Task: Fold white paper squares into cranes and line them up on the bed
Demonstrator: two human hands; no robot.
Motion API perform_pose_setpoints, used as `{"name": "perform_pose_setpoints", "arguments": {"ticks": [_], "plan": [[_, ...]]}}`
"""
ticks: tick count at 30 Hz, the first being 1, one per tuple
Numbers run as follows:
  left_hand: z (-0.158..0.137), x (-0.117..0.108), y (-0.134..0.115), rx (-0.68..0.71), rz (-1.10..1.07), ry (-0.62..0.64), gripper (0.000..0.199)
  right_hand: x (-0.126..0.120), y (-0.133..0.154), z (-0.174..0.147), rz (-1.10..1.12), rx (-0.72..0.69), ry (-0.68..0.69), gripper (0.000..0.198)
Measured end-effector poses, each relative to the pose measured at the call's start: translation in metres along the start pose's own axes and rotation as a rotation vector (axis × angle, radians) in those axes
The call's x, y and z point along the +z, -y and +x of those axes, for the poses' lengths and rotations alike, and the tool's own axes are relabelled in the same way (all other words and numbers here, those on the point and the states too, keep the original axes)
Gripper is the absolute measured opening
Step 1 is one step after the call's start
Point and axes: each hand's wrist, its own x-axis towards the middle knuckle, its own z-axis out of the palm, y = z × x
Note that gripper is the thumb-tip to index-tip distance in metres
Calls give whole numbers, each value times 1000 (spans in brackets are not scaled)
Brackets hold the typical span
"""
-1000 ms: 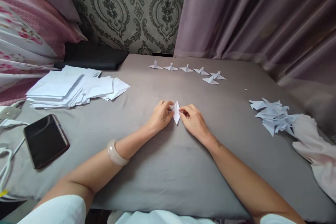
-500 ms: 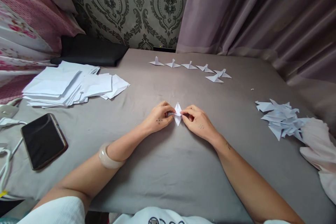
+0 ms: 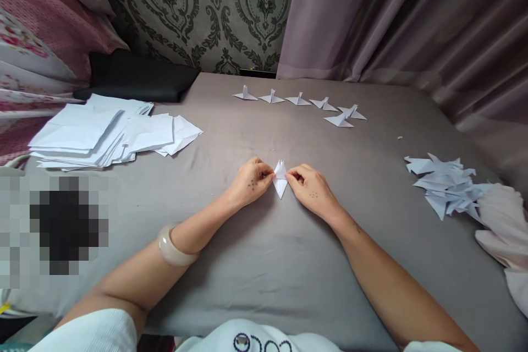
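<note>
A small piece of folded white paper (image 3: 280, 181) lies between my hands over the grey cloth, its point toward me and a narrow split tip at the far end. My left hand (image 3: 252, 180) pinches its left edge between thumb and fingers. On the other side my right hand (image 3: 310, 186) pinches the right edge the same way. Folded paper cranes (image 3: 299, 99) stand in a loose row farther back. A heap of folded paper pieces (image 3: 447, 186) rests at the right.
Stacked white paper sheets (image 3: 78, 129) lie at the left, in front of a black folded item (image 3: 140, 77). A blurred-out dark patch covers the near left. Pale crumpled cloth (image 3: 505, 225) sits at the right edge. Purple curtains (image 3: 330, 22) hang behind the grey-covered surface (image 3: 256, 264).
Between my fingers the paper's shape has altered: its near half now looks like a broader flat triangle. Both hands keep their pinch. The view has shifted slightly.
</note>
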Motion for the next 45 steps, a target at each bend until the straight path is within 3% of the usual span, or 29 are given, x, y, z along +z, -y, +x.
{"name": "perform_pose_setpoints", "arguments": {"ticks": [12,36,40,45], "plan": [[4,3,0,-65,0,-10,13,6,7,-1,-166,50,-24,18],[7,5,-1,-77,-7,31,8,8,9,-3,-229,67,-29,20],[7,5,4,-38,22,9,7,7,8,-3,-217,72,-22,20],[2,9,11,112,70,-49,5,5,12,-5,-182,40,-49,10]]}}
